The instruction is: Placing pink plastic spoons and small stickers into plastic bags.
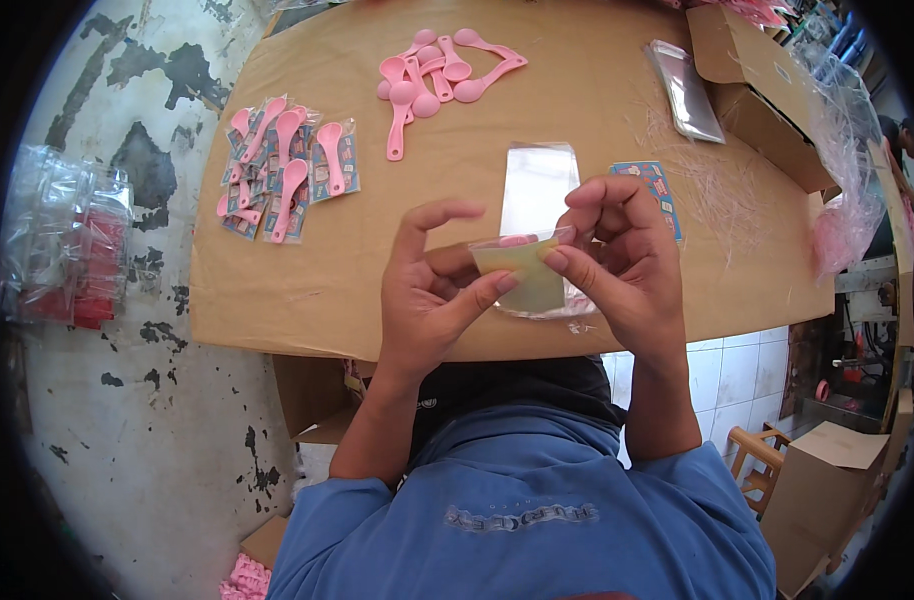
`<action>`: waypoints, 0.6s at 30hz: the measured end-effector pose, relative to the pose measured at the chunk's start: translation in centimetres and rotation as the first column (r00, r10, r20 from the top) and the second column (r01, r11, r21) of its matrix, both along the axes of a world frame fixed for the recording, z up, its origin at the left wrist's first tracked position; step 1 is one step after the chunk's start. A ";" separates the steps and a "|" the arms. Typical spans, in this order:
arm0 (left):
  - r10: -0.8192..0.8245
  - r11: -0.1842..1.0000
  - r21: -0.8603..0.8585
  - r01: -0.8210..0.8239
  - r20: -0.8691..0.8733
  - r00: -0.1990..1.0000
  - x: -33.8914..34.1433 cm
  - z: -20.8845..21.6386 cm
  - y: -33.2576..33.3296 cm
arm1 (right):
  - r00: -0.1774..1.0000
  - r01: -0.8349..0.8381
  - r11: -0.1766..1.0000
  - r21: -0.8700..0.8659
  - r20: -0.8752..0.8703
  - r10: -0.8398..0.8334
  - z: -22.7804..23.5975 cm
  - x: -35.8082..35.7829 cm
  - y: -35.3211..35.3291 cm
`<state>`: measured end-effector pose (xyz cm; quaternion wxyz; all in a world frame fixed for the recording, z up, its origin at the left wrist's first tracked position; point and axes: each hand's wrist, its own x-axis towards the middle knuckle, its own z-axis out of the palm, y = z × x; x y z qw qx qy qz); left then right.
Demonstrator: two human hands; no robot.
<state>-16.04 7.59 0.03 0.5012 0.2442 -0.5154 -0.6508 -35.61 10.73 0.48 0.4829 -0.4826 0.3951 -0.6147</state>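
Note:
A small clear bag (532,291) is between my hands in front of my chest, with a pale yellow-green card back showing. Something pink, probably a spoon (518,240), shows at its upper edge. My left hand (424,290) pinches the bag's left side, index finger raised away. On the other side, my right hand (637,262) grips the upper right corner between thumb and fingers. Just beyond lies a stack of clear bags (539,180). Blue printed cards (653,182) lie behind my right hand. Packed pink spoons (291,185) are piled at the left, loose pink spoons (402,105) at the far middle.
Brown paper covers the table (377,290). At the far right, an open cardboard box (762,95) stands beside a bundle of clear bags (684,92). Thin plastic strips (722,195) are scattered there. Clear and red plastic packs (72,240) lie left of the table.

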 end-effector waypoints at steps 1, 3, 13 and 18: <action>-0.013 0.999 0.041 0.011 0.047 0.999 -0.2 0.2 0.1 | 1.000 0.001 1.000 -0.018 0.001 -0.001 0.0 -0.2 -0.1; -0.024 0.997 0.079 0.016 0.096 0.995 0.0 -0.1 0.1 | 1.000 -0.002 0.999 -0.040 0.006 0.002 0.1 -0.3 -0.1; 0.217 0.844 -0.466 -0.264 -0.153 0.964 3.1 2.0 -1.6 | 0.796 0.240 0.961 -0.136 -0.540 -0.276 1.6 -1.2 1.2; 0.585 0.488 -0.792 -0.367 -0.015 0.811 9.9 3.8 -6.9 | 0.854 0.244 0.956 -0.165 -0.431 -0.292 1.5 -2.7 2.1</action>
